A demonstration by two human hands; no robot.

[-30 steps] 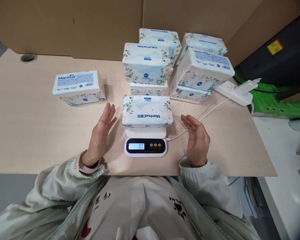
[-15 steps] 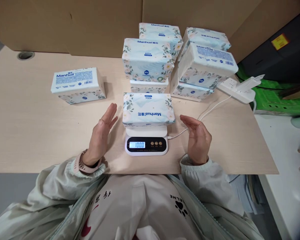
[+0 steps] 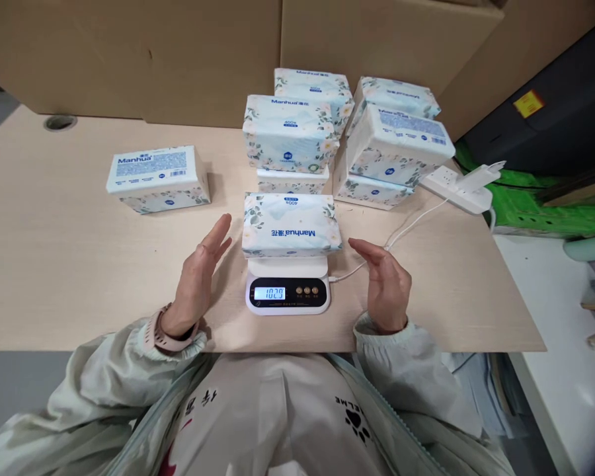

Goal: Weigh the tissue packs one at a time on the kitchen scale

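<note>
A floral tissue pack [image 3: 291, 225] rests on the white digital scale [image 3: 287, 305], whose lit display seems to read 1029. My left hand [image 3: 196, 281] is just left of the pack, fingers extended, touching nothing but perhaps the table. On the other side my right hand [image 3: 387, 284] is held with its fingers stretched toward the pack, a gap between them. Neither hand holds anything. Another tissue pack [image 3: 158, 178] lies alone on the left of the table.
Behind the scale stand stacked tissue packs [image 3: 290, 132] and more stacked packs [image 3: 401, 142] to their right. A power strip [image 3: 459, 188] with a white cable is at the right. Cardboard [image 3: 203, 59] lines the table's back edge [image 3: 99, 120].
The scale's display has gone from about 1000 to about 1029. The camera view has shifted slightly. Both hands keep nearly the same pose beside the pack.
</note>
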